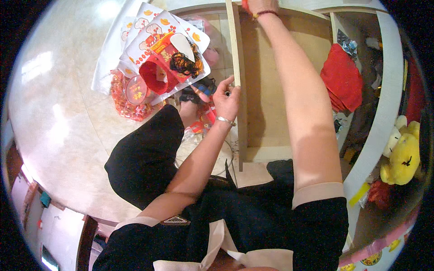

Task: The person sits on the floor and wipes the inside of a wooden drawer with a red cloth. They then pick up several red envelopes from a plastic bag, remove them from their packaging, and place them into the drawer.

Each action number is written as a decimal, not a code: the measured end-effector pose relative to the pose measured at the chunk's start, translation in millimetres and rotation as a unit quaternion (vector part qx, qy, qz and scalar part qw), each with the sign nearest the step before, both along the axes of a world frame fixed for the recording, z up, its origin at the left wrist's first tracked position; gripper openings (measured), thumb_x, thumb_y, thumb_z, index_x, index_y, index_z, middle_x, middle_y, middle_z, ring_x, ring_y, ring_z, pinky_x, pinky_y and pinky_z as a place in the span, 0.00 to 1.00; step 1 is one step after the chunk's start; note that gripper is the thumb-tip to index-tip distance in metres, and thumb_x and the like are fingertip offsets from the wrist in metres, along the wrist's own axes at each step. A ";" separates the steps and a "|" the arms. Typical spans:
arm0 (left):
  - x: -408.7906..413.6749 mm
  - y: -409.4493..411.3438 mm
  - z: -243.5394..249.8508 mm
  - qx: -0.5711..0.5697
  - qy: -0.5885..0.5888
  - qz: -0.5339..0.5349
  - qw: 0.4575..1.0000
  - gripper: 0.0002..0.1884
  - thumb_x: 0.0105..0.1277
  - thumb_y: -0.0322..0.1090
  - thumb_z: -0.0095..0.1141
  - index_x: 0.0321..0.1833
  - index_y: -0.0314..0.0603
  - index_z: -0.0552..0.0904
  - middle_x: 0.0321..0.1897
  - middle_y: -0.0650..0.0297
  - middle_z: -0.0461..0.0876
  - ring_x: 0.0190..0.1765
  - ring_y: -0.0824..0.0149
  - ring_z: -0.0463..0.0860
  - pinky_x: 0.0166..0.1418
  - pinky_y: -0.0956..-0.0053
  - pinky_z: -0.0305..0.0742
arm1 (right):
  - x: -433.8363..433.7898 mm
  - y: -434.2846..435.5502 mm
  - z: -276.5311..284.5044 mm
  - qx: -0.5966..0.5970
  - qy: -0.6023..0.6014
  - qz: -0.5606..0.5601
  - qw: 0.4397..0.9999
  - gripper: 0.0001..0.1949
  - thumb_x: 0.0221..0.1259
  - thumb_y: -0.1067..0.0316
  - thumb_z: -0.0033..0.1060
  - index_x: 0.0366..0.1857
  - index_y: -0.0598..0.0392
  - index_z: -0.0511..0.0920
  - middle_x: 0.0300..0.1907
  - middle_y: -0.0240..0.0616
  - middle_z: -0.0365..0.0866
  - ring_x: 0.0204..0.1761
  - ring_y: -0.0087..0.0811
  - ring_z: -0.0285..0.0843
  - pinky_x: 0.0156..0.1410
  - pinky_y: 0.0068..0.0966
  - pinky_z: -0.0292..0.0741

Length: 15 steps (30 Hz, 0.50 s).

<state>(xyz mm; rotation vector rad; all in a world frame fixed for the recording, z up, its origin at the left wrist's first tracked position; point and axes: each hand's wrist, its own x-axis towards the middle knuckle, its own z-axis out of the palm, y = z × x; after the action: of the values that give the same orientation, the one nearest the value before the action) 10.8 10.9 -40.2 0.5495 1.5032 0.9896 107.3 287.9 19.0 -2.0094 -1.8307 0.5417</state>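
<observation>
A wooden drawer (271,111) is pulled out in front of me, its bare base board showing. My left hand (226,103) grips the drawer front (233,44), fingers around a small round knob (228,93) on its outer face. At the top edge of the picture, my right hand (266,6) reaches over the drawer's far end and is partly cut off. Something red (245,4) shows by its fingers; what it is and how it is held cannot be made out.
Left of the drawer, red-and-white printed paper bags (149,34) bear a red cup-like container (158,78) and a dark curly bundle (185,62). Red plastic packaging (130,108) lies on the tiled floor (67,95). Right, inside the cabinet (369,111), are a red cloth (340,79) and yellow plush toy (403,159).
</observation>
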 end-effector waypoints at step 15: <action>0.6 2.7 1.9 -0.003 -0.001 0.020 1.000 0.17 0.54 0.26 0.58 0.49 0.37 0.80 0.23 0.74 0.71 0.28 0.80 0.69 0.35 0.83 0.68 | 24.1 -16.7 -8.7 0.045 -0.064 0.127 0.989 0.12 0.53 0.67 0.48 0.40 0.51 0.78 0.39 0.46 0.79 0.44 0.47 0.76 0.49 0.39 0.73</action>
<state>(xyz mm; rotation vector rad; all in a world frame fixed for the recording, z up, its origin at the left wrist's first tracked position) 11.4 13.6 -38.3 0.5154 1.5195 1.0147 131.4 271.2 10.4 -1.8025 -2.1647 0.3989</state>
